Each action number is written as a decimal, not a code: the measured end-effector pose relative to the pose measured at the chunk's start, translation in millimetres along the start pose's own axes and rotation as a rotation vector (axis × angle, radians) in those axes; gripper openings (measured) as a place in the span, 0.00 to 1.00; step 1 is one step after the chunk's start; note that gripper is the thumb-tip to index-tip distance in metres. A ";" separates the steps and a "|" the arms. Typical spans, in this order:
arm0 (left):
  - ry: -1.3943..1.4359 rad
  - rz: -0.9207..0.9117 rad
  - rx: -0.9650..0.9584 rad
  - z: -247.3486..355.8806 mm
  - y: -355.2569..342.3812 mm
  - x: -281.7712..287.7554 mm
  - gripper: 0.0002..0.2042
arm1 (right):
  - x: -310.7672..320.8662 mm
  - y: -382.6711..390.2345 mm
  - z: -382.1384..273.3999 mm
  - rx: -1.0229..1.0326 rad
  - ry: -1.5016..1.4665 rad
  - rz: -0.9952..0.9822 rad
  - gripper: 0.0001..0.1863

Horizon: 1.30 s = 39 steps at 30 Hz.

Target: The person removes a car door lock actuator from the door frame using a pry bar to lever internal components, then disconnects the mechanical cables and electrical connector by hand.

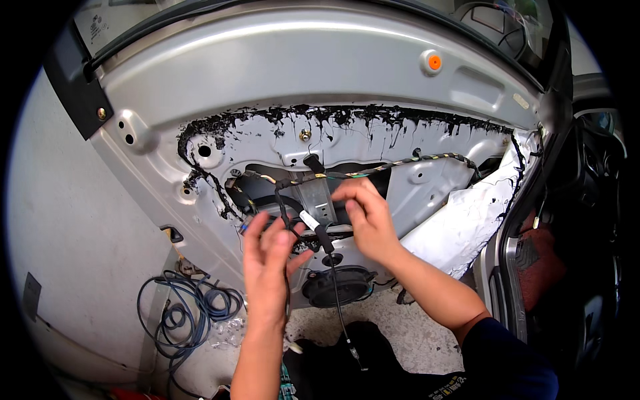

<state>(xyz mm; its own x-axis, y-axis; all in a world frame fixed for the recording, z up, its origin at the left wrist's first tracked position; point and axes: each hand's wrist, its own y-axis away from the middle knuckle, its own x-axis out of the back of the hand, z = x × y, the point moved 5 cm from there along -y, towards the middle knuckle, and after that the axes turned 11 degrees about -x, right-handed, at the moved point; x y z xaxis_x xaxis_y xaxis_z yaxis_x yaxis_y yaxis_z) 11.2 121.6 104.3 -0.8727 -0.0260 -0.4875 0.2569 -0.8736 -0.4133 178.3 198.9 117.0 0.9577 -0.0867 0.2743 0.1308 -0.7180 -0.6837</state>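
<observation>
A bare silver car door panel (300,67) stands before me, its inner cutout exposed. My left hand (270,257) is raised at the lower left of the cutout, fingers spread and nothing held. My right hand (368,220) is at the cutout's middle, index finger and thumb apart, just below a taped wiring harness (400,162); nothing shows in its grasp. Between the hands hangs a thin black cable (339,297) with a foam sleeve (324,239) and a white tag (309,221). A black wire branch (281,207) drops from the harness beside my left fingers.
A round black speaker (337,287) sits low in the door. White sheeting (460,227) is peeled back at the right, and black sticky sealant (347,117) edges the upper panel. Coiled blue hose (177,317) lies at lower left. The car's door opening (550,267) is at right.
</observation>
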 end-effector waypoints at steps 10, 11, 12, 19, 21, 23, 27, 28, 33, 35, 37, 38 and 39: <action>-0.151 -0.087 -0.167 -37.0 15.0 -30.3 0.11 | -70.3 -69.6 47.7 -0.830 -0.916 -0.839 0.18; -0.137 -0.062 -0.159 -34.8 13.8 -29.2 0.11 | -73.4 -74.9 48.2 -0.838 -0.900 -0.864 0.19; -0.116 -0.034 -0.136 -35.6 14.1 -27.9 0.12 | -76.7 -78.2 56.2 -0.862 -0.882 -0.883 0.21; -0.105 0.018 -0.116 -34.6 19.2 -24.9 0.14 | -104.4 -107.5 15.7 -0.513 -0.766 -1.090 0.27; -0.080 -0.012 -0.090 -31.8 21.1 -27.7 0.14 | -115.8 -118.0 8.2 -0.382 -0.730 -1.144 0.27; -0.090 -0.017 -0.058 -31.5 23.1 -22.3 0.14 | -134.9 -118.7 17.4 -0.341 -0.751 -1.193 0.27; -0.103 -0.005 -0.098 -32.4 25.0 -18.9 0.13 | -146.6 -105.4 38.9 -0.303 -0.772 -1.275 0.27; -0.177 -0.021 -0.194 -35.7 26.1 -20.6 0.12 | -144.8 -100.7 42.5 -0.273 -0.777 -1.275 0.27; -0.114 -0.014 -0.208 -59.1 37.8 -14.7 0.05 | -159.3 -101.2 44.9 -0.715 -0.612 -1.392 0.21; -0.147 0.107 -0.142 -43.8 44.8 1.1 0.04 | -164.7 -100.8 67.9 -0.498 -0.698 -1.257 0.22; -0.106 0.142 -0.172 -38.3 44.2 3.5 0.05 | -129.7 -104.0 86.2 -0.610 -0.764 -1.052 0.19; -0.148 0.161 -0.215 -33.7 44.2 7.8 0.07 | -111.1 -100.4 83.0 -0.661 -0.809 -0.956 0.18; -0.134 0.164 -0.215 -30.0 44.2 10.1 0.07 | -94.2 -94.9 78.1 -0.709 -0.858 -0.867 0.17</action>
<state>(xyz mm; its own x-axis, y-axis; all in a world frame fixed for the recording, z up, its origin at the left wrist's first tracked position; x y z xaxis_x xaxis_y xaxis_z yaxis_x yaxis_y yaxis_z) 26.2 97.3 58.1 -0.8559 -0.2347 -0.4608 0.4683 -0.7299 -0.4979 95.7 329.1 103.3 0.5300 0.8130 -0.2409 0.8423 -0.5377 0.0386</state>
